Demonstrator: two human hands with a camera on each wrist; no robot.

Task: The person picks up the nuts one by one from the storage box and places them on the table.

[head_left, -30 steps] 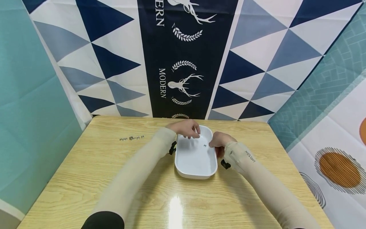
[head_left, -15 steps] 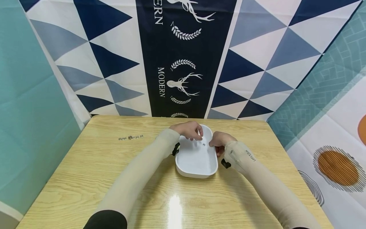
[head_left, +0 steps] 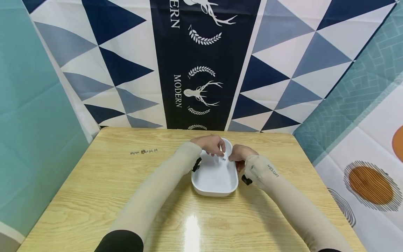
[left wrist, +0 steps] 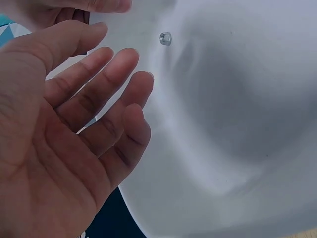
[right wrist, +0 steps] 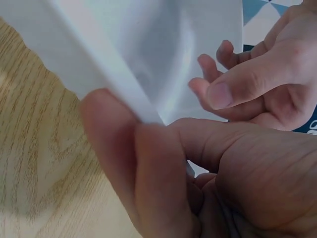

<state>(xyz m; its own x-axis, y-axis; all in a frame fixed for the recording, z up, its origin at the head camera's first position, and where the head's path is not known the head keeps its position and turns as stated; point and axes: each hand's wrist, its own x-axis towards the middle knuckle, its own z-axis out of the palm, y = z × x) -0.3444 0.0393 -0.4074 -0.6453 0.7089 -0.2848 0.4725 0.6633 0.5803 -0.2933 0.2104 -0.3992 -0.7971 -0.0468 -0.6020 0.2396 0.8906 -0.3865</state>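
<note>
A white rectangular tray [head_left: 215, 178] sits on the table with a small silver flange nut [left wrist: 165, 38] lying inside it, toward the far right part in the head view. My left hand [head_left: 211, 145] hovers over the tray's far end, its fingers loosely bent and nothing between them. In the left wrist view, that left hand [left wrist: 84, 114] is a little apart from the nut. At the tray's right side, my right hand [head_left: 241, 156] grips the wall, fingers outside and thumb over the rim, as the tray wall [right wrist: 116, 69] shows in the right wrist view.
Several small metal nuts [head_left: 143, 152] lie in a row on the wooden table [head_left: 94, 196], left of the tray. A patterned cloth [head_left: 201, 63] hangs behind the table's far edge, with more cloth at both sides.
My left hand has shifted right over the tray, closer to the nut. The right hand keeps its hold on the tray wall.
</note>
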